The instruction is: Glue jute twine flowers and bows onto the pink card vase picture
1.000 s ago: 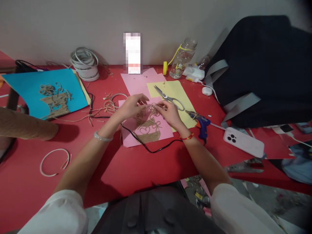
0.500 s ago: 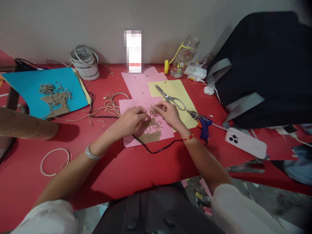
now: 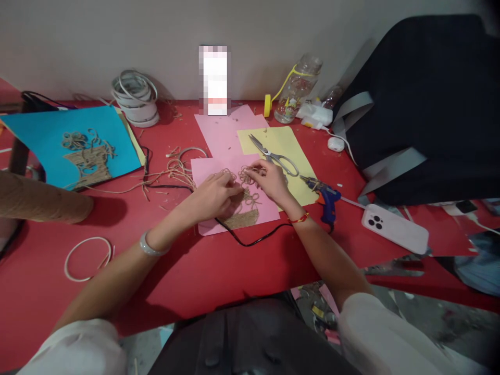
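A pink paper sheet [image 3: 203, 169] lies on the red table [image 3: 203, 271] with a jute twine design [image 3: 244, 217] glued on it. My left hand [image 3: 213, 195] rests on the design, fingers curled and pressing down on the twine. My right hand [image 3: 269, 179] pinches a looped twine flower [image 3: 246, 176] at the sheet's upper part. A black cord [image 3: 250, 240] runs under my hands across the pink sheet.
Scissors [image 3: 273, 156] lie on a yellow sheet [image 3: 289, 140]. A blue glue gun [image 3: 326, 200] and a white phone [image 3: 394, 229] sit to the right, beside a dark bag [image 3: 429, 104]. A blue sheet with twine [image 3: 74, 146], white rings [image 3: 135, 99], a bottle [image 3: 297, 88] and loose twine [image 3: 175, 169] surround the work.
My left hand has slid down from the sheet's top onto the twine design and now presses it. My right hand has stayed at the looped flower.
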Available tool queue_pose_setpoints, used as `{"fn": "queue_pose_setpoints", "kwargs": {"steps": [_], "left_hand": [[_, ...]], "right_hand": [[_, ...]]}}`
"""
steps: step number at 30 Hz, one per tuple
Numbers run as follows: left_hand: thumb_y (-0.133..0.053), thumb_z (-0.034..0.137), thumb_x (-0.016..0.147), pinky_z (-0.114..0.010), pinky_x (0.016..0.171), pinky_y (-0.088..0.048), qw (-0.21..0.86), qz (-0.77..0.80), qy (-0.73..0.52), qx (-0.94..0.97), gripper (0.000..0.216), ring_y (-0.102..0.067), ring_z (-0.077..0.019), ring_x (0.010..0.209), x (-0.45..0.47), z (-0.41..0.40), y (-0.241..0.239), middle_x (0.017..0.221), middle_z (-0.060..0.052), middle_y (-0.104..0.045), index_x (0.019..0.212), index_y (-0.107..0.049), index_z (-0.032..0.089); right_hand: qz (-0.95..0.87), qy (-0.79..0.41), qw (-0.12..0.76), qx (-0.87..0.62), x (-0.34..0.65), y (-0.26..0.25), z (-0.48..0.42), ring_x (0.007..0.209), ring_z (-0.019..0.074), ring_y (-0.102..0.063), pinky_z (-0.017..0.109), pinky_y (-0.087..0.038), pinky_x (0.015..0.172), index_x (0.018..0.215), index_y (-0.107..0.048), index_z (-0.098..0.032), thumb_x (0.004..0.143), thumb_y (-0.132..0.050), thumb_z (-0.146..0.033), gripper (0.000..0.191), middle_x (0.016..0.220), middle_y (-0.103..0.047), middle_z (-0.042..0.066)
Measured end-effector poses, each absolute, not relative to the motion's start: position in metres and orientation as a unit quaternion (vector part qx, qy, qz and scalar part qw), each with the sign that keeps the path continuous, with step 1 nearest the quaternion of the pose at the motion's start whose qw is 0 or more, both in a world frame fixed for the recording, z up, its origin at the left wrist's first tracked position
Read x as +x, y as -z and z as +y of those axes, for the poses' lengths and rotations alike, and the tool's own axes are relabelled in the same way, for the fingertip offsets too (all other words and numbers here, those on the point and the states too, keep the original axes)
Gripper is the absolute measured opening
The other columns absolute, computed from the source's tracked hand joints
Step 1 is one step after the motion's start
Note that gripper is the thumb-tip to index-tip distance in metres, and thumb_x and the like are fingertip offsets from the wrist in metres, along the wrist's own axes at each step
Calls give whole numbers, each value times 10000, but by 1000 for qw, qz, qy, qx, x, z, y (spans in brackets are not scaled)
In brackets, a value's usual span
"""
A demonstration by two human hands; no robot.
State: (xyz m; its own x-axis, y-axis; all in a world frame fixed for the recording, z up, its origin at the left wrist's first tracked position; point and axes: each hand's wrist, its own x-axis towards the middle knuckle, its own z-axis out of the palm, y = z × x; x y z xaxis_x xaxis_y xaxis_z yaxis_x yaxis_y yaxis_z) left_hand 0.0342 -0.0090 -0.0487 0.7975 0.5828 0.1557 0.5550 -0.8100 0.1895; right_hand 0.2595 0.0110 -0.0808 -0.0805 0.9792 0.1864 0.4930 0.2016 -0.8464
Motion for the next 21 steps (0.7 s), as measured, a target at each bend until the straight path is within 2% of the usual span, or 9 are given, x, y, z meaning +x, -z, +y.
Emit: {"fn": "queue_pose_setpoints", "kwargs": {"steps": [7, 14, 19, 21], "left_hand": [[-511, 171, 912, -429, 890, -487, 67, 295, -111, 947, 429, -583, -289, 1002, 34, -9, 51, 1063, -155, -620, 1291, -712, 200], [-539, 196, 910, -418, 872, -489, 60, 292, -102, 949, 400, -586, -284, 986, 33, -9, 50, 1040, -150, -616, 1264, -724, 204], [-516, 153, 914, -408, 859, -489, 47, 293, -94, 950, 406, -591, -271, 962, 33, -9, 47, 1069, -150, -625, 1258, -726, 204], [-515, 129, 903, -405, 847, -490, 41, 294, -92, 950, 409, -593, -274, 961, 33, -10, 46, 1060, -151, -627, 1244, -731, 198]], "right_hand": [[-673, -311, 394, -544, 258, 82, 14, 524, 136, -571, 282, -438, 562, 878, -671, -216, 875, -732, -373, 169, 686, -673, -18], [-702, -284, 372, -537, 254, 84, 20, 647, 162, -616, 294, -452, 637, 869, -670, -200, 876, -735, -333, 147, 778, -708, 8], [-739, -191, 364, -533, 254, 85, 22, 882, 210, -624, 334, -482, 801, 922, -646, -205, 876, -743, -286, 135, 964, -681, 52], [-738, -170, 367, -540, 254, 83, 21, 919, 217, -613, 350, -489, 841, 988, -630, -206, 864, -756, -265, 187, 1041, -650, 70]]}}
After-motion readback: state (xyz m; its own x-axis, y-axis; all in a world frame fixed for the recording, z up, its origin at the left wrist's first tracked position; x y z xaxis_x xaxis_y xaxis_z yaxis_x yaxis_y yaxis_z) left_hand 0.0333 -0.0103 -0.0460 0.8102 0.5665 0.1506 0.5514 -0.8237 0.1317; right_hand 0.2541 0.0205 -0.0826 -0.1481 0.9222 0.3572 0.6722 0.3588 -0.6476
